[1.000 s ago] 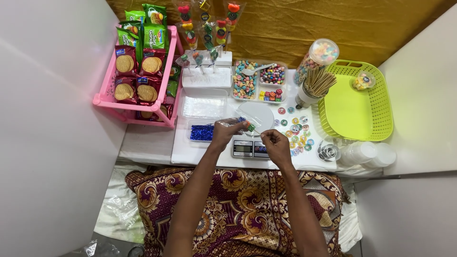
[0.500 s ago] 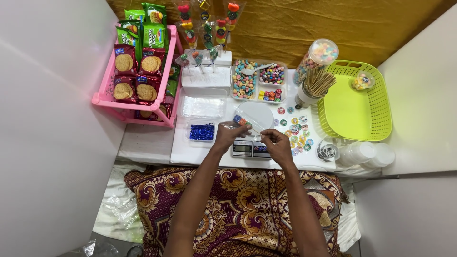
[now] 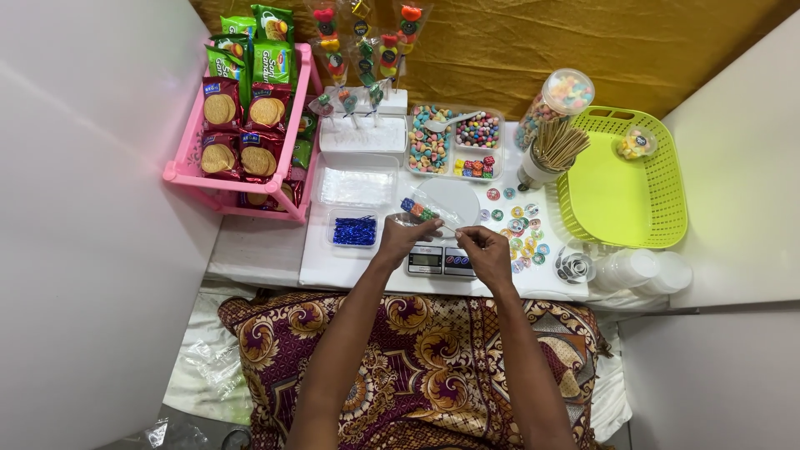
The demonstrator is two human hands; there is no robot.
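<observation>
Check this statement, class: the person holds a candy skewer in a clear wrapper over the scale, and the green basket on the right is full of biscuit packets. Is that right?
Not quite. The head view shows the green basket holds only one small candy tub; the biscuit packets sit in the pink rack. The skewer part stands.

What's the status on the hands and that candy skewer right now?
Left hand pinching the clear wrapper. Right hand gripping the stick end. Candy skewer held above the scale. Nothing between them.

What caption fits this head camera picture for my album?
Left hand and right hand hold a colourful candy skewer in clear plastic wrap above a small digital scale.
</observation>
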